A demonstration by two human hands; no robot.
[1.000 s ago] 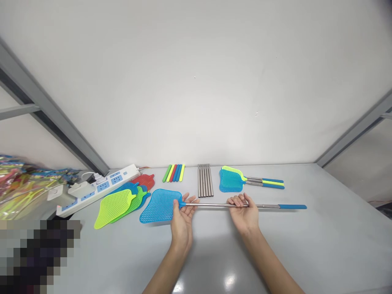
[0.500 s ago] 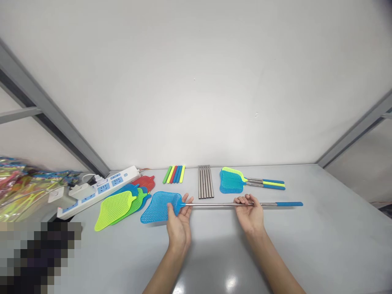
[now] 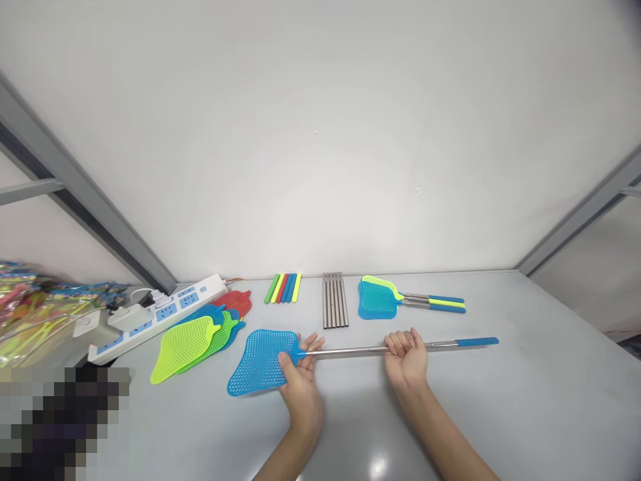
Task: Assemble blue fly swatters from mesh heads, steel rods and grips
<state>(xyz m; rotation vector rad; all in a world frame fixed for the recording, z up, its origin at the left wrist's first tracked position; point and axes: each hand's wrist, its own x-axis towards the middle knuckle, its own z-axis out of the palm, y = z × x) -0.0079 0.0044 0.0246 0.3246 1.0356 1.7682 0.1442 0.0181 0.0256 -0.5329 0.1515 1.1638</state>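
Observation:
A blue fly swatter (image 3: 263,364) with an extended metal rod and a blue grip lies across both my hands, its head to the left. My left hand (image 3: 301,387) holds the neck, thumb on top of the mesh and fingers behind. Further along the rod, my right hand (image 3: 406,361) has its fingers curled round the metal, palm up. The blue grip (image 3: 478,341) sticks out to the right of that hand. Behind the rod stands a row of several metal tubes (image 3: 335,300) laid side by side.
Finished-looking swatters (image 3: 378,299) lie stacked at the back right. Several coloured grips (image 3: 283,288) are lined up at the back. Loose swatter heads (image 3: 185,344) overlap on the left beside a white power strip (image 3: 165,312) with plugs. Plastic-wrapped goods (image 3: 40,321) are piled far left.
Both hands have brought the swatter lower and nearer to me. The swatter's head has turned to show more of its mesh, and my right fingers have closed more tightly round the rod.

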